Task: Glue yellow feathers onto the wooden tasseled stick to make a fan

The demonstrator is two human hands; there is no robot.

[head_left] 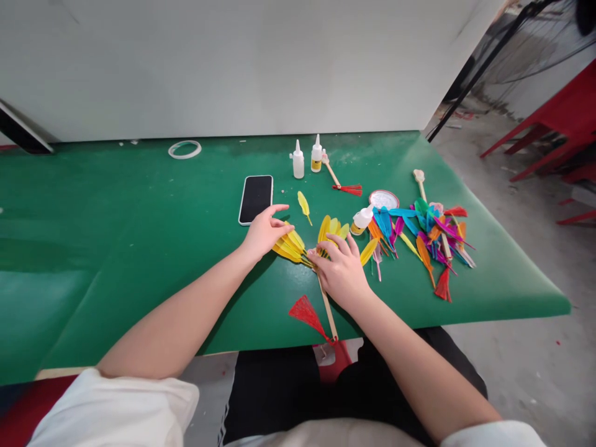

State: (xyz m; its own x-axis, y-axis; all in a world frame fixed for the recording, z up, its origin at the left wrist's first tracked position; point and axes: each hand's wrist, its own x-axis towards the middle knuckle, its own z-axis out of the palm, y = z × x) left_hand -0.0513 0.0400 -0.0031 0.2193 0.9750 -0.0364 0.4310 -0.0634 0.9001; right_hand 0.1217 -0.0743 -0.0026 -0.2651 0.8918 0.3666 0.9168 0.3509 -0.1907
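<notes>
A wooden stick [326, 307] with a red tassel [307, 313] at its lower end lies near the table's front edge. Yellow feathers [289, 244] fan out from its top on the left, and more yellow feathers [333, 227] spread on the right. My left hand [263, 233] is at the tips of the left feathers, its fingers apart and touching them. Curled over the stick's top, my right hand [342, 270] presses the feather bases; its fingertips partly hide the join. A single yellow feather [304, 205] lies beyond my hands.
On the green table [139, 261] are a phone [256, 198], two upright glue bottles [298, 161], a tilted glue bottle [361, 220], a clear ring [185, 149], a small round dish [384, 199], a tasselled stick [333, 172] and a colourful feather pile [431, 233]. A white panel [233, 68] stands behind.
</notes>
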